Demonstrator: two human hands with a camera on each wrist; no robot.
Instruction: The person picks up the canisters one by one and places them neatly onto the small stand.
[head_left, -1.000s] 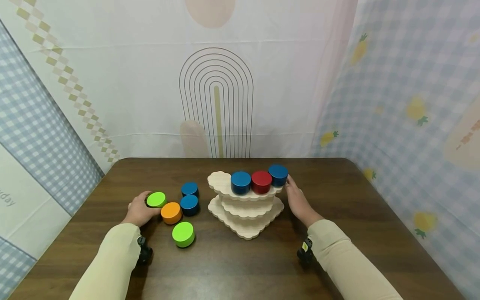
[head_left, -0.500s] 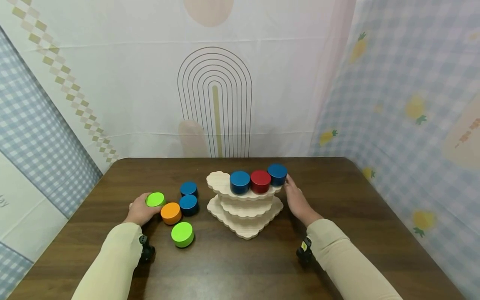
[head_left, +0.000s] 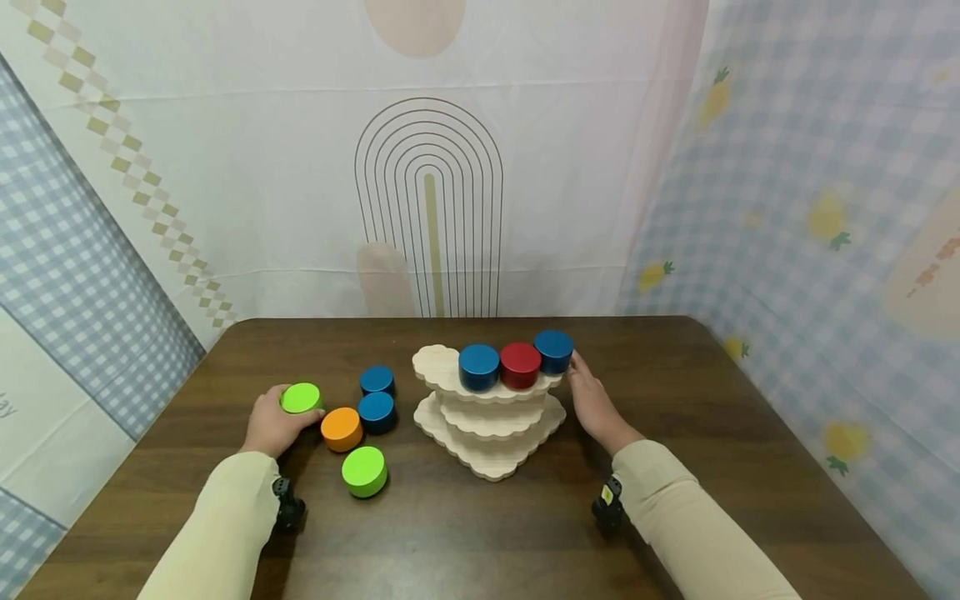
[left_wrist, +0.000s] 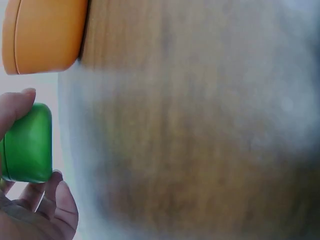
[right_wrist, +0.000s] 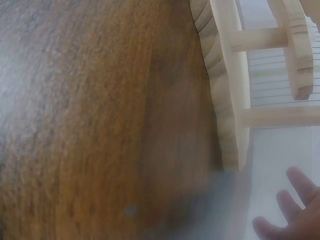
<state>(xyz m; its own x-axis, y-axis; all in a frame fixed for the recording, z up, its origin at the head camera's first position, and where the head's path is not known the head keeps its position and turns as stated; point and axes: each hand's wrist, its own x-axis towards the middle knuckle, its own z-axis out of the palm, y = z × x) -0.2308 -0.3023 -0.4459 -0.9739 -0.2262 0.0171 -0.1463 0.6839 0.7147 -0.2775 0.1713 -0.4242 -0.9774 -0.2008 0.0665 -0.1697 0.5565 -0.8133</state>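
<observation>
My left hand (head_left: 274, 421) grips a lime-green round tin (head_left: 302, 397) at the table's left, thumb on one side and fingers on the other. An orange tin (head_left: 342, 429) lies just right of the thumb. My right hand (head_left: 596, 404) is at the right end of a tiered wooden stand (head_left: 491, 450), its fingertips at a blue tin (head_left: 554, 351) on the top tier. In the right wrist view several extended fingers (right_wrist: 289, 206) show; the thumb is out of sight. A red tin (head_left: 520, 365) and another blue tin (head_left: 478, 367) share that tier.
Two blue tins (head_left: 377, 412) stand between the orange tin and the stand. Another lime-green tin (head_left: 364, 472) sits nearer the front of the brown table (head_left: 465, 542). A patterned cloth (head_left: 570, 183) hangs behind the table.
My left hand has shifted slightly left with the lime-green tin, widening the gap to the orange tin. The right hand and the stand look unchanged.
</observation>
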